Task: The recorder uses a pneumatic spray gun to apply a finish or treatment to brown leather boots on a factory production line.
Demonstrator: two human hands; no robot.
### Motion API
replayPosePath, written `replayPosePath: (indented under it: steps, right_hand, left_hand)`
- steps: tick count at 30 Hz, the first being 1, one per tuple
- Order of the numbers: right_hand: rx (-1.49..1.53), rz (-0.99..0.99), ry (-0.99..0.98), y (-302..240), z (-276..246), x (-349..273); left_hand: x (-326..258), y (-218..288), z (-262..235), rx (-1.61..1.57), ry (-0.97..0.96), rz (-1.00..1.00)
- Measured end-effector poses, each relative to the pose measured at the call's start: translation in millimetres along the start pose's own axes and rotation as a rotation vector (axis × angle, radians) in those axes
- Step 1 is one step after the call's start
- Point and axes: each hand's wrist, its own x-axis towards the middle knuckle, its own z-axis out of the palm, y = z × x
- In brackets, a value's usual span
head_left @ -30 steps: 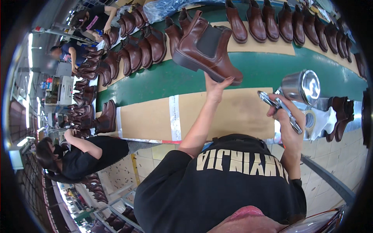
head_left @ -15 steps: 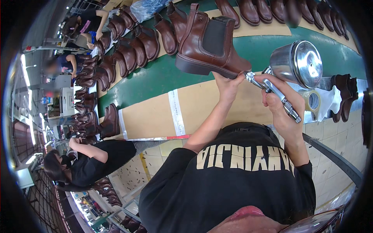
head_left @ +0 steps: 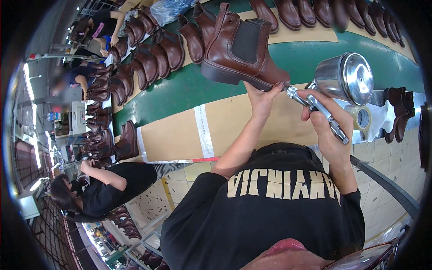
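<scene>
My left hand grips a brown leather ankle boot by the toe end of its sole, holding it up above the table. Dark elastic fills the boot's side, a pull tab stands at its top, and its heel points left. My right hand is closed round a metal spray gun with a shiny round cup. The gun's nozzle points left at the boot's toe, close to it. Whether the two touch I cannot tell.
Rows of brown boots line the green table at the left and far side. Cardboard covers its near part. Right of my hand are a tape roll and dark boots. A co-worker stands at the left.
The boot has tilted a little, its heel shifting slightly left and its toe slightly lower. The spray gun has turned and dropped slightly. Both hands keep their hold.
</scene>
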Motion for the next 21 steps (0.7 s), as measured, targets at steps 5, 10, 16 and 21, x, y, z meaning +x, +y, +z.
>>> replayPosePath:
  steps: [5, 10, 16, 21]
  right_hand:
    - [0.006, 0.069, -0.012, -5, -1, 9]
    - [-0.01, 0.017, -0.011, 7, 1, 11]
    - [0.081, 0.086, -0.068, 9, -3, 15]
    - [0.068, 0.217, 0.091, 23, -13, 20]
  left_hand:
    - [2, -3, -5, 0.054, 0.026, 0.004]
    - [5, -2, -1, 0.04, 0.033, -0.012]
    - [16, -12, -11, 0.086, 0.012, -0.012]
    - [35, -34, -48, 0.281, 0.043, -0.027]
